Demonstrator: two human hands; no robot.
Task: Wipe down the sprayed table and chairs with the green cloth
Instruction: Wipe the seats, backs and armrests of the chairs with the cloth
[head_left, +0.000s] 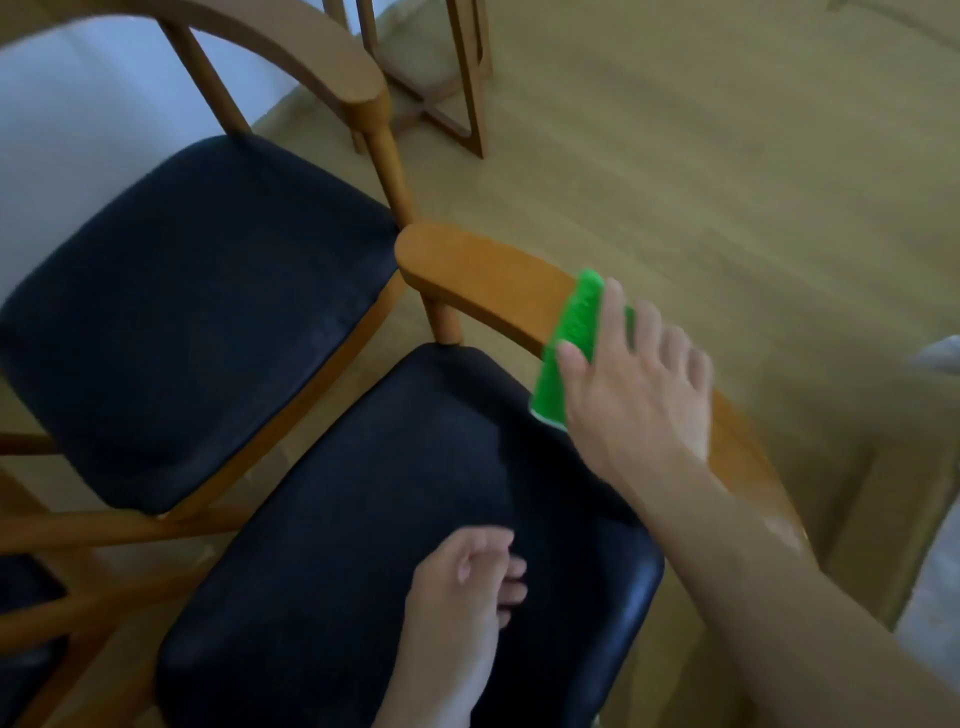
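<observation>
Soft, dim daylight falls evenly, with only faint shadows. The whole frame is slightly blurred, most on the right hand (636, 384). Wide-angle distortion bends the wooden floor (727, 156) at the edges.

No legible text or labels.
</observation>
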